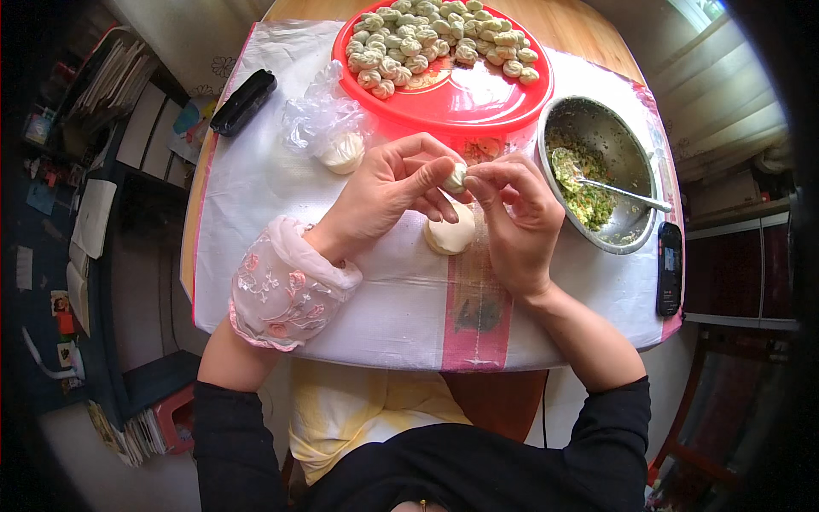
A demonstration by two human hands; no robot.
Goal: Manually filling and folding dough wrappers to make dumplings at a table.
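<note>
A small filled dumpling (455,178) is pinched between the fingertips of my left hand (390,185) and my right hand (521,217). Just below them on the table lies a stack of round dough wrappers (451,232). Left of my left hand, a ball of dough (343,153) lies partly under a clear plastic bag (323,118). Beyond my hands, a red plastic tray (448,115) holds many pleated dumplings (409,46). To the right stands a steel bowl (630,153) of chopped green and yellow filling (588,192), with a metal spoon (630,193) resting in it.
A white plastic cloth (384,313) with a pink stripe covers the wooden table. A black case (244,102) lies at its left edge and a smartphone (669,269) at its right edge. Dark shelves (115,256) with papers stand to the left.
</note>
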